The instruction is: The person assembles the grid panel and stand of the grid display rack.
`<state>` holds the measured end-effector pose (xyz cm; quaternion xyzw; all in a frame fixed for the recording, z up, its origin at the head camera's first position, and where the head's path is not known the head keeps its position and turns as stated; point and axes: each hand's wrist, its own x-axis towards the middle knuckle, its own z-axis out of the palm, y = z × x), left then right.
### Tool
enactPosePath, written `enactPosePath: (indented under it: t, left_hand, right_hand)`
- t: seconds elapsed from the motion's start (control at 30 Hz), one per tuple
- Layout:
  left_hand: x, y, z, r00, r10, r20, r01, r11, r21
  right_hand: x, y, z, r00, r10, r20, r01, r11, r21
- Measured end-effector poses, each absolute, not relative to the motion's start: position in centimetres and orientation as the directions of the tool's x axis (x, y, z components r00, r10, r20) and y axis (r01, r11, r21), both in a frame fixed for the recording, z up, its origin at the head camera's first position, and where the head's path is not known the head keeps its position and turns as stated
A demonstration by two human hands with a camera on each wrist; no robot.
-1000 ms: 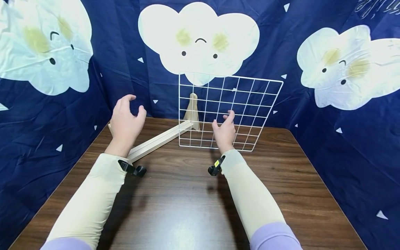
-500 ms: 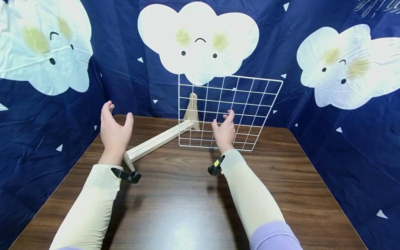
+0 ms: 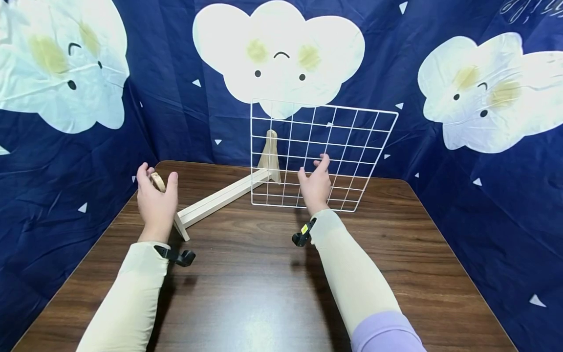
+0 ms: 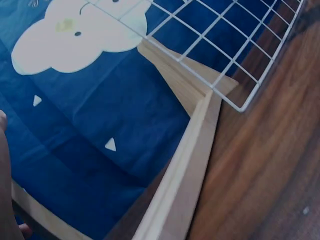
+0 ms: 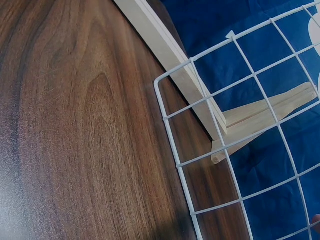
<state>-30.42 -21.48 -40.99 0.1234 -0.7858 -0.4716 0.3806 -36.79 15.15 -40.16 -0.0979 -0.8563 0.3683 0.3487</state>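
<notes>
Near side: the left hand (image 3: 156,208) had come down over the past second and now sat around the near end piece (image 3: 158,182) of the wooden stand (image 3: 224,195), whose rounded tip showed between thumb and fingers. Hand spread, thumb apart from fingers; contact with the wood could not be told. Stand on the wooden table (image 3: 264,274), its beam running obliquely away.

Farther: the right hand (image 3: 315,190), essentially unmoved, held the white wire grid (image 3: 309,141) raised and slightly tilted, in line of sight with the beam's far end and far upright (image 3: 270,156). Whether grid touched beam or table: unclear.

Judged: each piece now had its own hand, the grid supported, the stand possibly about to be steadied; grid and stand not visibly joined.

Beyond: blue cloth (image 3: 189,127), unchanged.
</notes>
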Motion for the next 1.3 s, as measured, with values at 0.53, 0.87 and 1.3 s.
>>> enactPosePath:
  t: [0.53,0.87,1.3]
  left_hand:
    - [-30.4,-22.0,-42.7,-0.645,-0.528,0.552,0.2,0.581,0.789]
    - [-30.8,-21.9,-42.6,-0.642,-0.517,0.567,0.241,0.565,0.789]
    - [-32.4,-21.2,-42.9,-0.665,-0.496,0.559,0.262,0.545,0.796]
  right_hand:
    - [-36.8,15.0,-39.8,-0.738,0.442,0.509,-0.059,0.71,-0.702]
    - [-36.8,15.0,-39.7,-0.738,0.437,0.514,-0.055,0.721,-0.691]
    - [-36.8,15.0,-40.2,-0.722,0.439,0.535,-0.074,0.719,-0.691]
